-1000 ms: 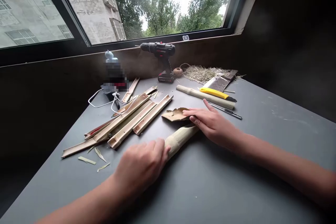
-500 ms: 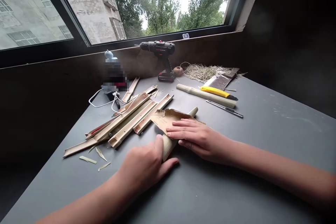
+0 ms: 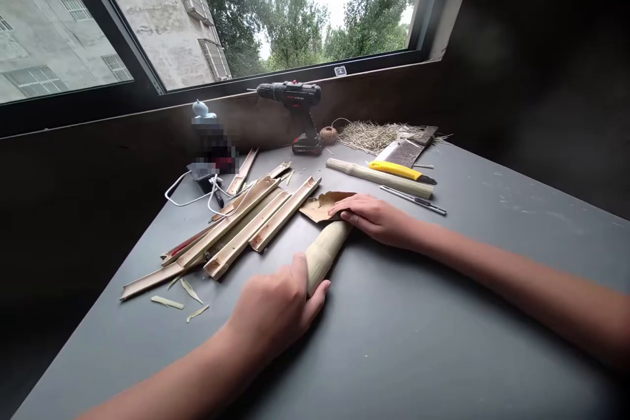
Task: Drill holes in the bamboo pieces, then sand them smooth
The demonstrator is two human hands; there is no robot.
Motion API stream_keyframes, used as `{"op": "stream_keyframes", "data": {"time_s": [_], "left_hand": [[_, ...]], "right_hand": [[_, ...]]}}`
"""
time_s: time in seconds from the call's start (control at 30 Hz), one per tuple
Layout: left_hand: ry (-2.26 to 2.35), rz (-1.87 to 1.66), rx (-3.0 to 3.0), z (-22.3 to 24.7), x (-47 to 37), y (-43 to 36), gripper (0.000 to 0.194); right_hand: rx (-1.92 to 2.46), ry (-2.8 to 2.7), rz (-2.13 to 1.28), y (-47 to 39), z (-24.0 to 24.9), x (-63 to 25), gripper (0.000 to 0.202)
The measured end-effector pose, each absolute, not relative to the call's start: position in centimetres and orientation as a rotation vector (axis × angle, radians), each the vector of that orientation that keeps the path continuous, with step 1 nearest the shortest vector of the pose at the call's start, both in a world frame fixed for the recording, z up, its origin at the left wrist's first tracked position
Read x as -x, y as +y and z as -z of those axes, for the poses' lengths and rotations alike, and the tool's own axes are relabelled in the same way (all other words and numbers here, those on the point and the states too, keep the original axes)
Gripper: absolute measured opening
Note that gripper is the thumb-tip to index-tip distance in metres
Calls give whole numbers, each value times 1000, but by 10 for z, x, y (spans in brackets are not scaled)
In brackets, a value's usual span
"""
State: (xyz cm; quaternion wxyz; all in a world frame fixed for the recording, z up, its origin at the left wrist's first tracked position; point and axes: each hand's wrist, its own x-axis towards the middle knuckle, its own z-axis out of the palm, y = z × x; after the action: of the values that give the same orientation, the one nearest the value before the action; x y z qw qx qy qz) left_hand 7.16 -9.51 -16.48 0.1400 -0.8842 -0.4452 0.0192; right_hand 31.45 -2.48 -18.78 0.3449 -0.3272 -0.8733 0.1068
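A pale bamboo piece [image 3: 325,251] lies slanted on the grey table, its near end gripped by my left hand [image 3: 280,295]. My right hand [image 3: 369,215] is closed over the far part of the bamboo, pressing a torn sheet of brown sandpaper [image 3: 319,208] around it. The sheet's free edge sticks out to the left of my fingers. The bamboo's far end is hidden under the sheet and my right hand.
Split bamboo strips [image 3: 246,230] and shavings [image 3: 167,302] lie left. Behind are a drill [image 3: 300,111], a twine ball [image 3: 329,135], straw [image 3: 369,136] and a wide blade [image 3: 401,152]. A yellow knife [image 3: 396,169], bamboo [image 3: 378,177] and a slim metal cutter [image 3: 413,199] lie right.
My right hand and the sandpaper have slid away from me along the bamboo, baring more of its near part. My left hand keeps its grip. The camera view has shifted slightly.
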Motion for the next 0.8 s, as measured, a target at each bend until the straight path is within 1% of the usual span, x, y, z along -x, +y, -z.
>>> {"op": "stream_keyframes", "data": {"time_s": [0.07, 0.23, 0.4, 0.47, 0.53, 0.63, 0.8], "left_hand": [[-1311, -56, 2553, 164, -74, -97, 43], [-1288, -14, 2568, 164, -75, -97, 42], [-1257, -13, 2556, 166, -75, -95, 45], [-1222, 16, 2553, 167, -75, -95, 45], [-1195, 34, 2560, 167, -74, -96, 45], [-1210, 3, 2568, 167, -74, -97, 48], [-1270, -91, 2560, 164, -77, -97, 47]], "right_hand": [[884, -2246, -293, -28, 186, -311, 29], [661, -2320, -408, -37, 183, -300, 29], [989, -2189, -378, -20, 182, -320, 34], [957, -2191, -387, -27, 183, -316, 33], [833, -2236, -419, -38, 184, -308, 31], [731, -2290, -467, -40, 185, -308, 30], [985, -2160, -411, -30, 185, -322, 32]]}}
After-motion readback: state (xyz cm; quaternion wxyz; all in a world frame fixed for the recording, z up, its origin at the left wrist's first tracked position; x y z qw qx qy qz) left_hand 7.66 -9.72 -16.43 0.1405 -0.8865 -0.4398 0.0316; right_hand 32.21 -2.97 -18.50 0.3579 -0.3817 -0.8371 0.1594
